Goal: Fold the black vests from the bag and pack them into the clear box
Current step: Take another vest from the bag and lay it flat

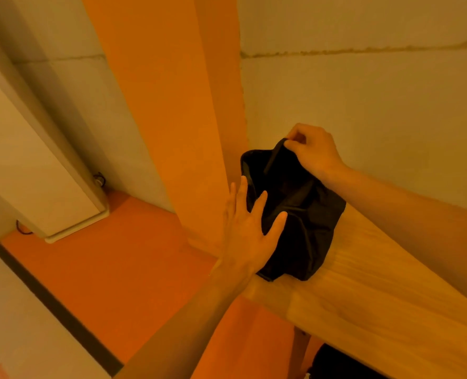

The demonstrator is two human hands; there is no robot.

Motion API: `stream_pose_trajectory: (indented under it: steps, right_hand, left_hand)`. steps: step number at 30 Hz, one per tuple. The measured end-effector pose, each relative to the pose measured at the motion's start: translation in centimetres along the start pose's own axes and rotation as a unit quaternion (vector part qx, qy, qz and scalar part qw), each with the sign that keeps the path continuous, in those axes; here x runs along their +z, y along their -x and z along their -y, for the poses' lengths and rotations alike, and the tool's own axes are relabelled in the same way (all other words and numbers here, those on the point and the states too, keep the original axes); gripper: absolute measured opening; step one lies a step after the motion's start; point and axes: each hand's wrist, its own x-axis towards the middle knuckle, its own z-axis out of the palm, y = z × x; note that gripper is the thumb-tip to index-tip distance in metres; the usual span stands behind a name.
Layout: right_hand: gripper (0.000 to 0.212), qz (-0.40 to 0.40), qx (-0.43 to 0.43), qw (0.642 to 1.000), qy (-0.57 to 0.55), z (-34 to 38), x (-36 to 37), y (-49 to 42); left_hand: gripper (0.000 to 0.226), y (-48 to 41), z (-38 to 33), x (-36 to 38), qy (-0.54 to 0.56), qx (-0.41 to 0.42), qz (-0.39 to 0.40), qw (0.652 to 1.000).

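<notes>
A black fabric bag (303, 214) sits on the far corner of a light wooden table (377, 291), its mouth gaping toward me. My right hand (313, 150) pinches the bag's upper rim between thumb and fingers and holds it up. My left hand (250, 228) is flat with fingers spread, its fingertips lying over the bag's left edge. The bag's inside is dark; no vest can be made out. The clear box is not in view.
The table's corner ends just under the bag, with orange floor (134, 269) below to the left. An orange wall strip (177, 105) runs behind. A white cabinet (35, 173) stands at the left. Something dark (344, 362) lies under the table at the bottom edge.
</notes>
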Motion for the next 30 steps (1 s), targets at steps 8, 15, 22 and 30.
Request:
stream_pose_trajectory:
  steps: [8, 15, 22, 30]
  right_hand:
    - [0.005, -0.108, -0.065, 0.988, -0.086, 6.2, -7.3, -1.4]
    - [0.012, -0.192, -0.107, 0.964, -0.149, 11.2, -14.5, -1.4]
    - [0.009, -0.27, -0.122, 0.946, -0.13, 14.6, -23.9, 1.2]
    - [0.009, -0.353, -0.105, 0.924, -0.105, 19.1, -34.3, 3.4]
  left_hand:
    - [0.057, -8.5, -5.6, -5.1, 0.143, 0.036, -0.059, 0.987]
    - [0.023, -15.2, -11.4, -7.2, 0.159, 0.067, -0.087, 0.981]
    - [0.022, -15.0, -19.3, -10.8, 0.356, 0.093, -0.13, 0.921]
    - [0.025, -15.0, -30.1, -17.1, 0.371, 0.166, -0.086, 0.91]
